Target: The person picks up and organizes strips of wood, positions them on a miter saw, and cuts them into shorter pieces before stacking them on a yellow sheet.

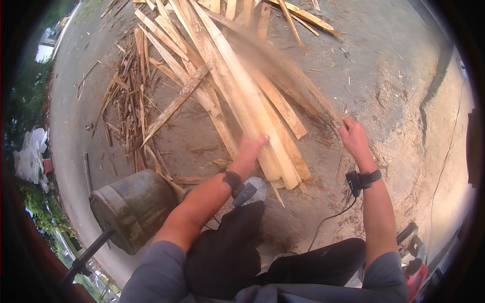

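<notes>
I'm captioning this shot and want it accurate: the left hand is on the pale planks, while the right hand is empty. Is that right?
Not quite: the right hand isn't empty. The head view shows it gripping the near end of a dark strip of wood. The left hand is indeed on the pale planks.

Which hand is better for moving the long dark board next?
Probably the right hand: it holds the near end of the dark board. The left hand is farther over, gripping the pale boards.
</notes>
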`<move>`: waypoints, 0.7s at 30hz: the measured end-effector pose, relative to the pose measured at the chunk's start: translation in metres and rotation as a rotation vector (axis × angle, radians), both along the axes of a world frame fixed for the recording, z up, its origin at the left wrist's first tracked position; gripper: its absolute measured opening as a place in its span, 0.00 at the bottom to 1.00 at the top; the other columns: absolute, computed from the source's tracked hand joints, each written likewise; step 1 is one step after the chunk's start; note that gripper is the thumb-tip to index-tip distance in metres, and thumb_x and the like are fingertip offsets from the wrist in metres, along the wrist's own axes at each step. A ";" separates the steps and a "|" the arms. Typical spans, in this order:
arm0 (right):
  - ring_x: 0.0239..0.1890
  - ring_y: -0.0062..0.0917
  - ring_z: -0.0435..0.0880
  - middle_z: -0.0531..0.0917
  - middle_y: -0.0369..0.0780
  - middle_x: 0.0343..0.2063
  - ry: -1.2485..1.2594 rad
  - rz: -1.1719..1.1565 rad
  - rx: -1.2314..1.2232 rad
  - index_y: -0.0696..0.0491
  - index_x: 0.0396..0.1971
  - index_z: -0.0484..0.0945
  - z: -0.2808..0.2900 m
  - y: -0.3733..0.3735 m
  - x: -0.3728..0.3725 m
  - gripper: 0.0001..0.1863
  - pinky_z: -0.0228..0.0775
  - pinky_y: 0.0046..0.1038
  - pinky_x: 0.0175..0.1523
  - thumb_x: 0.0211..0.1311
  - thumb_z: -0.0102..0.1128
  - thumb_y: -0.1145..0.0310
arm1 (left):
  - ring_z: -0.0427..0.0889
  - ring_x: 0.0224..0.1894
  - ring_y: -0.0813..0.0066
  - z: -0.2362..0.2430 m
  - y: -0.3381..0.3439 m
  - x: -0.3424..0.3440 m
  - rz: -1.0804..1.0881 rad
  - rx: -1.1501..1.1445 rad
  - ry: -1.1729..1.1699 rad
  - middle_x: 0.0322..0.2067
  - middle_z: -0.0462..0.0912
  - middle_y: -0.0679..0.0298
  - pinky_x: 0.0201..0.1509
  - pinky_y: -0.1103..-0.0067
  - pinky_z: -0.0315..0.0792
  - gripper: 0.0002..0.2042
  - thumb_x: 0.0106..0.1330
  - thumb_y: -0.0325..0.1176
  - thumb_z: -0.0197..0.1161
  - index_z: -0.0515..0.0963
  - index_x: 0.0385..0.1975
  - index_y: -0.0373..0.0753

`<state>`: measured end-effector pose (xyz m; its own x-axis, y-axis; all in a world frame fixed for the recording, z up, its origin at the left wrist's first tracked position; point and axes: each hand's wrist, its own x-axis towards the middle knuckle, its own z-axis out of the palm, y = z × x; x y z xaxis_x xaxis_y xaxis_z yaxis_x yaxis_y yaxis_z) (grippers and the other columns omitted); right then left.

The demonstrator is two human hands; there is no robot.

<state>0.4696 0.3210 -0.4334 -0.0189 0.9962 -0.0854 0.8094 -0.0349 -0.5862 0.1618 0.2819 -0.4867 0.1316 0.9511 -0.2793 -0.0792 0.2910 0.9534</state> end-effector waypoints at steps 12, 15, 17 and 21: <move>0.37 0.39 0.81 0.79 0.51 0.36 0.193 -0.114 -0.007 0.57 0.48 0.73 0.022 -0.122 -0.035 0.18 0.70 0.35 0.45 0.57 0.54 0.70 | 0.81 0.39 0.70 -0.018 -0.001 0.000 0.279 -0.364 -0.286 0.39 0.80 0.59 0.42 0.75 0.77 0.19 0.56 0.27 0.64 0.72 0.47 0.30; 0.38 0.39 0.82 0.80 0.53 0.36 0.121 0.006 0.193 0.59 0.52 0.70 -0.021 -0.096 -0.067 0.19 0.72 0.33 0.44 0.60 0.53 0.72 | 0.81 0.38 0.69 -0.010 -0.005 0.000 0.245 -0.423 -0.451 0.38 0.80 0.59 0.43 0.75 0.77 0.18 0.57 0.28 0.63 0.72 0.46 0.30; 0.43 0.47 0.79 0.78 0.56 0.41 0.242 0.002 0.203 0.60 0.55 0.67 -0.028 -0.074 -0.110 0.22 0.70 0.37 0.48 0.60 0.51 0.74 | 0.80 0.41 0.69 -0.017 -0.006 -0.004 0.209 -0.408 -0.425 0.40 0.79 0.57 0.44 0.75 0.77 0.19 0.58 0.29 0.63 0.70 0.48 0.30; 0.44 0.51 0.75 0.75 0.57 0.41 0.043 0.302 0.188 0.62 0.57 0.63 -0.024 -0.051 -0.163 0.26 0.68 0.43 0.50 0.56 0.48 0.78 | 0.77 0.46 0.70 -0.029 -0.005 -0.006 0.262 -0.346 -0.286 0.46 0.75 0.56 0.47 0.74 0.75 0.24 0.60 0.32 0.63 0.62 0.53 0.32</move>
<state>0.3066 0.2698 -0.4574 -0.3139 0.9434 0.1066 0.7411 0.3137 -0.5936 0.1561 0.2768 -0.5158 0.0190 0.8206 -0.5711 -0.4349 0.5212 0.7344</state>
